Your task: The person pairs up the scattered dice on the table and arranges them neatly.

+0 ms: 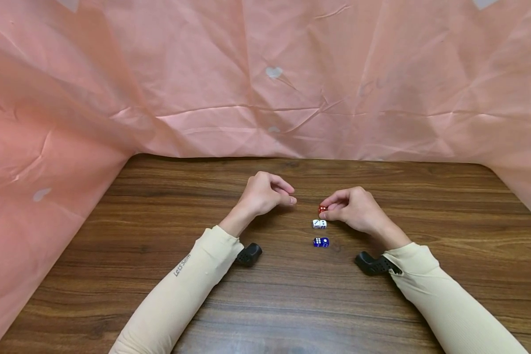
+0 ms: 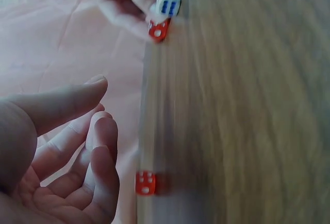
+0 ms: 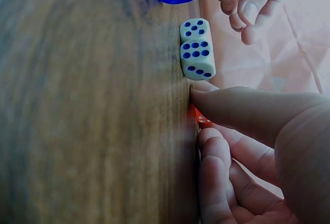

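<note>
My right hand [image 1: 358,209] pinches a red die [image 1: 322,209] between thumb and fingertips, low at the tabletop. In the right wrist view most of that die is covered by the fingers. Just nearer to me, a pair of white dice [image 1: 319,224] with blue pips sits side by side. Closer still lies a pair of blue dice [image 1: 321,242] with white pips. My left hand [image 1: 265,194] hovers left of the dice, fingers loosely bent and holding nothing. Another red die [image 2: 145,183] rests on the table near it in the left wrist view; I cannot make it out in the head view.
The dice stand on a brown wood-grain table [image 1: 292,305]. Behind it and at the sides hangs a pink cloth [image 1: 212,78] with pale hearts. Black wrist mounts [image 1: 249,254] stick out from the cream sleeves [image 1: 190,285] above the tabletop.
</note>
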Demonstrator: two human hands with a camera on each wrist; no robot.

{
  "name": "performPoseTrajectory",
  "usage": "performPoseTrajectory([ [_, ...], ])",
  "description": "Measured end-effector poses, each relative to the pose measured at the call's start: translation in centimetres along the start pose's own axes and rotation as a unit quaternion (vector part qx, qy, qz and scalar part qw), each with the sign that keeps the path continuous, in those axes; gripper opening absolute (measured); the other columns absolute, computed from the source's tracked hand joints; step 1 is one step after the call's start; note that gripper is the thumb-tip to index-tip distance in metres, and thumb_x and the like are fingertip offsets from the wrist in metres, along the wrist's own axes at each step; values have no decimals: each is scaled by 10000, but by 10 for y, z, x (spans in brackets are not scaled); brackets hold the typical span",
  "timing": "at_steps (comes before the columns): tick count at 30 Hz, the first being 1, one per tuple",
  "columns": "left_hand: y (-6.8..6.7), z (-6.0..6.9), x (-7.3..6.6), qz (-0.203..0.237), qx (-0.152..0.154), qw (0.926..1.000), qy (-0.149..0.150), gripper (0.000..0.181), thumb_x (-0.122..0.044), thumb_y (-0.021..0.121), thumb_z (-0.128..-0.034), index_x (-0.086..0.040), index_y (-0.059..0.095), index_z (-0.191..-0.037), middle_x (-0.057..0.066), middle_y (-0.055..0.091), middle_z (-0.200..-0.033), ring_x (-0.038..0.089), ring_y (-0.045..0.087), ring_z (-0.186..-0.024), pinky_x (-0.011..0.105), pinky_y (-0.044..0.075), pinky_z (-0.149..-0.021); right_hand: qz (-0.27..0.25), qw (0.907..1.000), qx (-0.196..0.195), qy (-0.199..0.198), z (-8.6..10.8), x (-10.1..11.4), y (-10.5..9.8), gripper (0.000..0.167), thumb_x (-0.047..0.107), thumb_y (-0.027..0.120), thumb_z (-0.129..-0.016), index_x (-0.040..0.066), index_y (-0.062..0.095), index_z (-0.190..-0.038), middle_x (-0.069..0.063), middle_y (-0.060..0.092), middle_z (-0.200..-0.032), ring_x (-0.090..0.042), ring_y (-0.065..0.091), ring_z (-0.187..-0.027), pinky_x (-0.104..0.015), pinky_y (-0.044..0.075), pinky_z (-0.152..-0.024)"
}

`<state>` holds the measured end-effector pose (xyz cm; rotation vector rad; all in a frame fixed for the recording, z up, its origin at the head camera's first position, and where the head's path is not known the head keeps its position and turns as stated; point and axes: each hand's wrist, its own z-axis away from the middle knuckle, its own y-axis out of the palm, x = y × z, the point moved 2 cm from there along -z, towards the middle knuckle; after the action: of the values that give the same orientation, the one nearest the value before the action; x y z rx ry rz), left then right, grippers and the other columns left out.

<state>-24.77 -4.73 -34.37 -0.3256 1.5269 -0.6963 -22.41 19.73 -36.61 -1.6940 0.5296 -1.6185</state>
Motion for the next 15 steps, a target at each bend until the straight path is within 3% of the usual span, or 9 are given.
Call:
performPoseTrajectory([
  [7,-13,-6,9,54,-267,9992,-303,264,-216,950,-778,-158,845,-1014,-27,809,-870,125,691,-895,240,492,-767,50,10000,-18,-17,0,-2,-1,219,295,891,-851,165,843,-1021,43,806,-843,-44,690,-750,-228,483,-700],
  [15,-20,-11,24,17,-590,9960,-671,274,-210,958,-756,-167,844,-1001,7,802,-951,181,679,-1056,319,515,-948,34,10000,-40,-73,-1,-3,0,201,273,888,-852,159,842,-1011,55,794,-824,-30,682,-731,-220,484,-689],
])
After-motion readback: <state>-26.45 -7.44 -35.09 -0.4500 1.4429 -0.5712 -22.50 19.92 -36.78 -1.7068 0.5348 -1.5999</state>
